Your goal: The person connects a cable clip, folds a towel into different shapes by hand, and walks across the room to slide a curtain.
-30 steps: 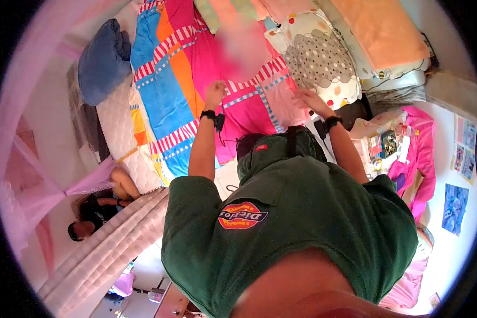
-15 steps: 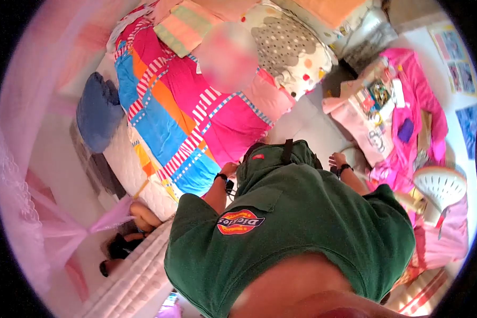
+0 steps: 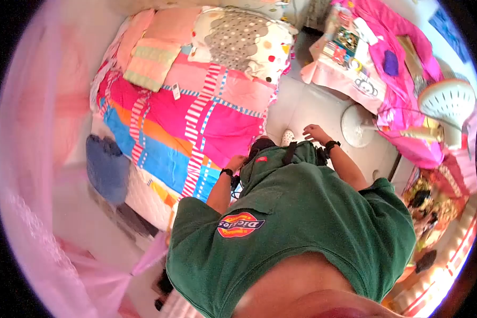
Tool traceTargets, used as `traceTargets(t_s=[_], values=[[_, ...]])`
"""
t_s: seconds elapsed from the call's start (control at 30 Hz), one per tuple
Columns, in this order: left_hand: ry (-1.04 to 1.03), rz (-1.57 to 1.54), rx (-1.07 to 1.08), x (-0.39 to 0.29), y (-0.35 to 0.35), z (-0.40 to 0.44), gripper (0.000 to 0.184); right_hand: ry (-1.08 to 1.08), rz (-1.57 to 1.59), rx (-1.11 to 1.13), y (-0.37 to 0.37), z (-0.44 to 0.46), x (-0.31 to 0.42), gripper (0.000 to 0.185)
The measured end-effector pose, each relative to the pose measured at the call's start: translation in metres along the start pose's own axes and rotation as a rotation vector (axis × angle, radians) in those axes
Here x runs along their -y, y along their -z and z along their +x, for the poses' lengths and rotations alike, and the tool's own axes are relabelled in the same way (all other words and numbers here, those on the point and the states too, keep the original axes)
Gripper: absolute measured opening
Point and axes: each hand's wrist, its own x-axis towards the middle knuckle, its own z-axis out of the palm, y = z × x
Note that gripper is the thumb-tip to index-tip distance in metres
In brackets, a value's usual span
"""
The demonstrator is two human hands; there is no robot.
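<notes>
My left hand (image 3: 237,162) hangs beside my waist, close to the edge of the multicoloured patchwork quilt (image 3: 225,127) on the bed. Its fingers are too small and partly hidden to make out, and whether it touches the quilt does not show. A black band circles that wrist. Out over the floor on the other side, my right hand (image 3: 316,133) is open with its fingers apart and nothing in them. A black watch-like band is on the right wrist. Near that hand are a white clog (image 3: 287,138) and the round white base of a fan (image 3: 356,125).
Pillows (image 3: 238,37), a folded striped cloth (image 3: 152,63) and a white remote (image 3: 176,91) lie on the bed. Right of it stands a cluttered table with a pink cover (image 3: 350,79). The fan head (image 3: 447,102) leans nearby. Pink netting (image 3: 42,159) hangs at left.
My view has turned, so the bed sits farther left and the fan base shows more. My right hand has moved out from my body, and its arm has straightened. My left hand stays near my waist.
</notes>
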Motion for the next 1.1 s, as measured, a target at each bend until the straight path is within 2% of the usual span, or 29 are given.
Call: traceTargets(t_s=[0.03,0.17,0.27,0.37,0.4,0.43,0.5,0.57,0.6,0.63,0.67,0.7,0.77,0.83,0.87,0.9,0.93,0.97,1.03,1.1], values=[[-0.014,-0.088,-0.010,-0.008,0.001,-0.001,0.033,-0.014,0.083,-0.066,0.008,-0.001,-0.016,0.029],[-0.017,-0.031,0.037,-0.060,0.032,-0.005,0.025,-0.248,0.266,-0.390,0.027,-0.021,-0.088,0.025],[-0.046,-0.078,0.012,-0.087,0.064,0.006,0.019,-0.420,0.334,-0.487,0.015,-0.046,-0.130,0.023],[-0.091,-0.175,-0.016,-0.107,0.093,0.021,0.014,-0.412,0.487,-0.379,-0.006,-0.062,-0.151,0.016],[-0.105,-0.218,-0.036,-0.112,0.100,0.027,0.011,-0.439,0.483,-0.425,-0.023,-0.069,-0.139,0.010],[-0.110,-0.209,-0.019,-0.117,0.105,0.030,0.011,-0.377,0.421,-0.432,-0.039,-0.065,-0.138,0.017],[-0.171,-0.362,-0.033,-0.125,0.116,0.032,0.010,-0.232,-0.151,-0.448,-0.063,-0.062,-0.125,0.024],[-0.241,-0.383,0.014,-0.124,0.131,0.059,0.011,0.016,-0.562,-0.259,-0.056,-0.043,-0.144,0.030],[-0.352,-0.356,-0.001,-0.133,0.135,0.063,0.011,-0.029,-0.458,-0.318,-0.053,-0.039,-0.150,0.029],[-0.456,-0.334,-0.018,-0.138,0.136,0.064,0.011,-0.035,-0.459,-0.327,-0.055,-0.047,-0.135,0.029],[-0.523,-0.237,-0.121,-0.175,0.126,0.028,0.013,-0.159,-0.177,-0.353,-0.060,-0.058,-0.114,0.027],[-0.612,-0.304,-0.106,-0.186,0.127,0.041,0.015,-0.285,0.105,-0.370,-0.064,-0.067,-0.096,0.026],[-0.816,-0.320,-0.085,-0.237,0.124,0.013,0.019,-0.182,0.259,-0.325,-0.046,-0.061,-0.098,0.024],[-0.897,-0.368,-0.023,-0.282,0.126,-0.007,0.026,-0.078,0.312,-0.421,-0.039,-0.063,-0.061,0.022],[-0.913,-0.283,-0.072,-0.307,0.124,-0.028,0.031,-0.021,0.296,-0.447,-0.033,-0.055,-0.047,0.023],[-0.993,-0.338,0.017,-0.325,0.122,-0.042,0.033,0.041,0.284,-0.481,-0.027,-0.049,-0.035,0.025],[-1.016,-0.440,0.135,-0.346,0.115,-0.067,0.034,0.100,0.265,-0.496,-0.030,-0.055,-0.007,0.025],[-1.015,-0.434,0.132,-0.361,0.110,-0.088,0.034,0.160,0.246,-0.518,-0.037,-0.067,0.031,0.026],[-1.094,-0.371,0.305,-0.384,0.099,-0.119,0.035,0.301,0.251,-0.466,-0.048,-0.082,0.092,0.025],[-1.139,-0.324,0.309,-0.393,0.090,-0.131,0.036,0.455,0.158,-0.411,-0.057,-0.089,0.140,0.024]])
